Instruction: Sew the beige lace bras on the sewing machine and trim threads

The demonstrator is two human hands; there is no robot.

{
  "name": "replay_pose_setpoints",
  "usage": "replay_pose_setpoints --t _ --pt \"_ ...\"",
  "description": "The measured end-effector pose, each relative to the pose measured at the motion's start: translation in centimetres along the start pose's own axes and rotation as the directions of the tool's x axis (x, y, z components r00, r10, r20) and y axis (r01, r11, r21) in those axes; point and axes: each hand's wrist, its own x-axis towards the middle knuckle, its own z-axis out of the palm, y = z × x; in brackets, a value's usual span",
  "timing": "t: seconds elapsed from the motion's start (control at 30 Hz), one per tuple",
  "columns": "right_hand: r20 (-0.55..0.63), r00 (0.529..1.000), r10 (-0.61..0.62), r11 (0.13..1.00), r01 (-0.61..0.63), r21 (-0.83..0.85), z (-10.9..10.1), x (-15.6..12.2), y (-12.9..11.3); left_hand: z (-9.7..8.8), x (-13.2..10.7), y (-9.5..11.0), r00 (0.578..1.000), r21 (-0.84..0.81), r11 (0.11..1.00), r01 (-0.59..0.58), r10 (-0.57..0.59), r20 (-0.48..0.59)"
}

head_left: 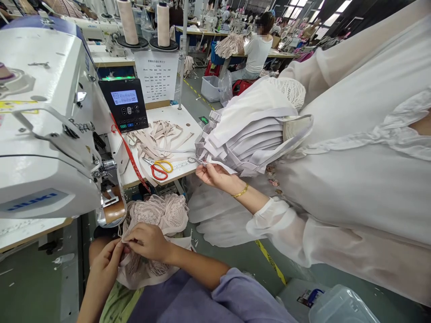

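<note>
Fingers of the left hand and right hand pinch a beige lace garment over the lap, near the worktop. Beyond it stands a translucent bin; at lower right sits a clear plastic container. I cannot tell what either holds.

Light bright, diffuse; windows at upper right glared white. Sewing machine shone pale; floor sat dimmer. Display glowed. Wearer's hands read fairly sharp. Wide lens stretched the machine and white sleeve edgeward. Far background softened; 1 patch was pixelated.
</note>
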Motion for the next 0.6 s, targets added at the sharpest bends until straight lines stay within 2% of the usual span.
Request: replay_pose_setpoints --t 0.23,0.4,0.6 --pt "0.031 0.999 0.032 0.999 -0.032 -0.008 -0.06 0.03 -0.08 0.11 0.07 -0.14 0.999 -0.022 0.999 -0.048 0.048 -0.011" --pt "0.011 1.000 0.013 1.000 -0.012 -0.012 -0.11 0.02 -0.03 0.12 0.09 0.06 0.998 -0.002 0.998 -0.063 0.063 -0.009" --pt "0.053 0.998 0.030 0.999 -0.028 -0.035 -0.15 0.02 -0.07 0.13 0.01 0.55 0.999 -0.005 0.999 -0.045 0.044 -0.018"
